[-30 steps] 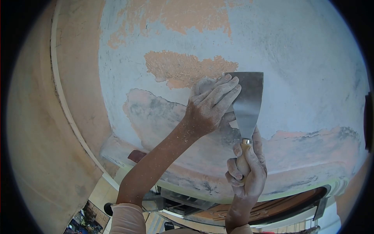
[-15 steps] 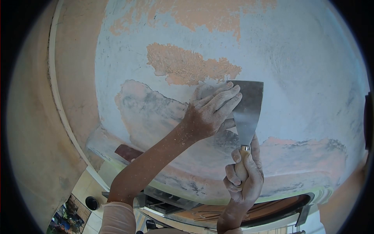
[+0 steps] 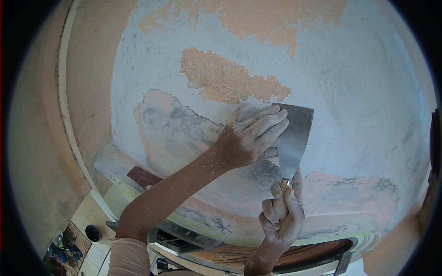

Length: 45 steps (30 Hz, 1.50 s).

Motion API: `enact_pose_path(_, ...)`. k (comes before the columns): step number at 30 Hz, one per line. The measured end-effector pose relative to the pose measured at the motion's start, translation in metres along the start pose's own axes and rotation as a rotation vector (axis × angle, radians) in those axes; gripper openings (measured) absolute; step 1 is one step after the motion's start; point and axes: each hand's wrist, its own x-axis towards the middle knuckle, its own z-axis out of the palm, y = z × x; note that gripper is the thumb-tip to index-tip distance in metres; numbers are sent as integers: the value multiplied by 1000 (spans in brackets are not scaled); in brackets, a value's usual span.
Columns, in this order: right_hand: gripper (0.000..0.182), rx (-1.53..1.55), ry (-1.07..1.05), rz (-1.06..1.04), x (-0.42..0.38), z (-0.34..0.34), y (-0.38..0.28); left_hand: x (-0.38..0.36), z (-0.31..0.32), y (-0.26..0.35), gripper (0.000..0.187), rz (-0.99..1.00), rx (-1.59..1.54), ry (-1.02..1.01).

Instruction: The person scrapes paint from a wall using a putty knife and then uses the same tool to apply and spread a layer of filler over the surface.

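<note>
My right hand point(image 3: 283, 218), dusted white, is closed round the wooden handle of a putty knife point(image 3: 297, 138) with a wide metal blade pointing up. My left hand point(image 3: 251, 135) reaches across from the left. Its straight, dusty fingers lie over the blade's left side, and its thumb tip disappears at the blade's left edge, apparently behind it. Behind both hands is a wall point(image 3: 354, 129) with pale blue-white paint, a flaked peach patch point(image 3: 230, 78) and rough grey-pink areas. A dark red strip, perhaps sandpaper point(image 3: 138, 176), shows above my left forearm.
Along the lower wall runs a ledge point(image 3: 207, 216) with grey stains. Below it are a dark-rimmed curved piece with a brown wooden surface point(image 3: 317, 250) and dark slats. At lower left, a black round container point(image 3: 93, 233) stands on floor tiles near plants point(image 3: 62, 250).
The putty knife and my right hand have shifted slightly down and tilted a little more to the right. My left fingers have stayed on the blade. The view has also shifted a little.
</note>
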Motion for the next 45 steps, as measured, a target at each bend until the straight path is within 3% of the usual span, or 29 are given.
enact_pose_path(19,50,241,-155,22,-2,-3,-4,5,1,-6,50,24,-3,-3)
enact_pose_path(25,52,155,15,-20,-5,4,6,-1,5,-5,44,33,-42,17)
enact_pose_path(45,52,116,60,-29,-9,8,10,8,1,-7,45,43,-77,-14)
